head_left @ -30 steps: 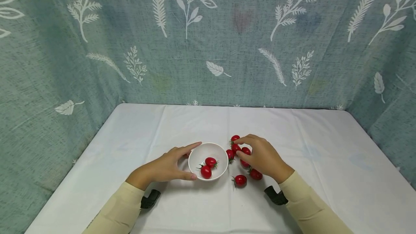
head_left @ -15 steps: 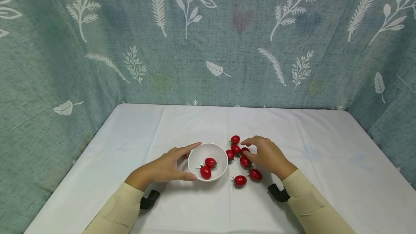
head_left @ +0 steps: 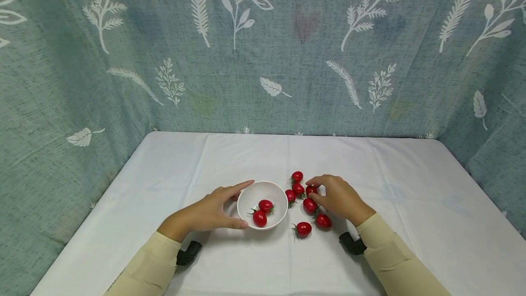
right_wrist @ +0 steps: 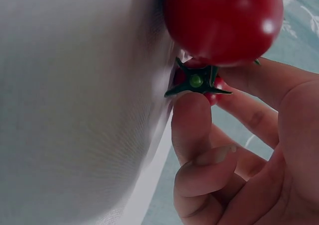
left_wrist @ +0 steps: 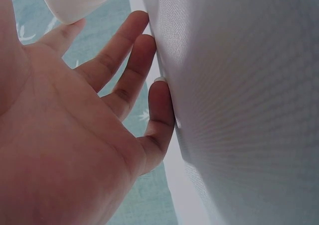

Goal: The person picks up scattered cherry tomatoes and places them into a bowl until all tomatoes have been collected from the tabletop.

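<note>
A white bowl (head_left: 265, 190) stands on the table with two red cherry tomatoes (head_left: 260, 218) inside. My left hand (head_left: 207, 209) holds it from the left, thumb at the near rim and index finger at the far rim; in the left wrist view the bowl's underside (left_wrist: 79, 1) meets one fingertip. To the bowl's right, my right hand (head_left: 339, 198) pinches a cherry tomato (head_left: 312, 190) between thumb and fingers. The right wrist view shows its green calyx (right_wrist: 196, 80) between the fingertips, low by the cloth. Another cherry tomato (right_wrist: 224, 23) looms closer to that camera.
Several loose cherry tomatoes lie near the right hand: one at the back (head_left: 297, 177), one beside the bowl (head_left: 290, 197), one at the front (head_left: 303, 229). A white cloth (head_left: 230, 259) covers the table. A leaf-patterned curtain (head_left: 230, 90) hangs behind and at both sides.
My right hand has shifted right, away from the tomatoes nearest the bowl, and its thumb and fingers have come together on another cherry tomato. The left hand and bowl stay put.
</note>
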The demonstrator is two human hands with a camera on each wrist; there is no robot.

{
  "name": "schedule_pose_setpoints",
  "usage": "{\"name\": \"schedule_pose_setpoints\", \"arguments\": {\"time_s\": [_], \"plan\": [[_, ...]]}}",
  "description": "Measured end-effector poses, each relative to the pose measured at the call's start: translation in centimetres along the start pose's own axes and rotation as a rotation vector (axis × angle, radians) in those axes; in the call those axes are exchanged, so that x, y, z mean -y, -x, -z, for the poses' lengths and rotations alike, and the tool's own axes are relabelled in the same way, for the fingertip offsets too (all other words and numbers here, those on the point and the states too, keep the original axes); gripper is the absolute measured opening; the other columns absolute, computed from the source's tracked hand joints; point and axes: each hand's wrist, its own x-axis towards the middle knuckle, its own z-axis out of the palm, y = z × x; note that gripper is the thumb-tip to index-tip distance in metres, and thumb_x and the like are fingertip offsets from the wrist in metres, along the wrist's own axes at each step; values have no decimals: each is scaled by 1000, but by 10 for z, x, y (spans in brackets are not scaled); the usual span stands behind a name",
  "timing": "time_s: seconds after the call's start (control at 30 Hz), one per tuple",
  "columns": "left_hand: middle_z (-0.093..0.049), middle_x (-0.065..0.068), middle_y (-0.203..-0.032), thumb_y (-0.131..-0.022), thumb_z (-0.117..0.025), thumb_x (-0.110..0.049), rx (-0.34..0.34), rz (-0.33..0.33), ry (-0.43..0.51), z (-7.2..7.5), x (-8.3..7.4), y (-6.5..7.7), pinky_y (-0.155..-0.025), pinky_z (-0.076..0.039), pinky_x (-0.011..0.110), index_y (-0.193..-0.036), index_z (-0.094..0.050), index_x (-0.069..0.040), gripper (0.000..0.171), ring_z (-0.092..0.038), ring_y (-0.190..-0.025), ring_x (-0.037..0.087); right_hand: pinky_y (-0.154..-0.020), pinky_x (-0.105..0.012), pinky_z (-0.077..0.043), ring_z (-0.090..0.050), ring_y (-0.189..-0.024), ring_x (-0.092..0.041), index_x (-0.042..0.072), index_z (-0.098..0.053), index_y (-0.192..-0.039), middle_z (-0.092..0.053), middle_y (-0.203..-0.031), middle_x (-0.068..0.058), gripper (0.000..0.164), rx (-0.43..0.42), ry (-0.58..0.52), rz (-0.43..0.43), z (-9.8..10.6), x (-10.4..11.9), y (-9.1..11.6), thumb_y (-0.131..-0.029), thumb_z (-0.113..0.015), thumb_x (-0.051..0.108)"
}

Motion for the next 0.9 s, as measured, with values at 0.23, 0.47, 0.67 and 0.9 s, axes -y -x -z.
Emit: {"name": "schedule_pose_setpoints", "arguments": {"time_s": [0.23, 0.47, 0.67, 0.9], "plan": [[-60, -9, -129, -73, -87, -49, 3, 16, 9, 1, 0, 1, -108, -35, 55, -155, -32, -41, 99, -44, -123, 19, -63, -29, -49, -56, -71, -14, 12, -71, -124, -72, -108, -7, 35, 18, -21, -19, 1, -2, 0, -89, -75, 15], [-61, -10, -128, -73, -87, -49, -1, 10, 7, 1, 1, 1, -108, -34, 56, -155, -32, -43, 99, -44, -123, 19, -56, -27, -46, -53, -62, -13, 12, -70, -124, -71, -109, -9, 36, 27, -36, -36, 0, -3, 0, -89, -75, 15], [-61, -9, -127, -73, -86, -50, -2, 12, 6, 0, 0, 1, -108, -34, 56, -155, -32, -41, 98, -45, -123, 21, -58, -27, -47, -54, -62, -12, 12, -70, -124, -71, -109, -9, 36, 24, -28, -31, 0, -3, 0, -89, -76, 15], [-61, -7, -128, -74, -85, -50, -3, 1, 0, 0, 0, 2, -107, -35, 56, -156, -32, -40, 98, -45, -122, 22, -78, -37, -55, -63, -89, -18, 12, -71, -123, -73, -106, -5, 37, -11, 11, -1, 1, -2, 0, -87, -77, 17]]}}
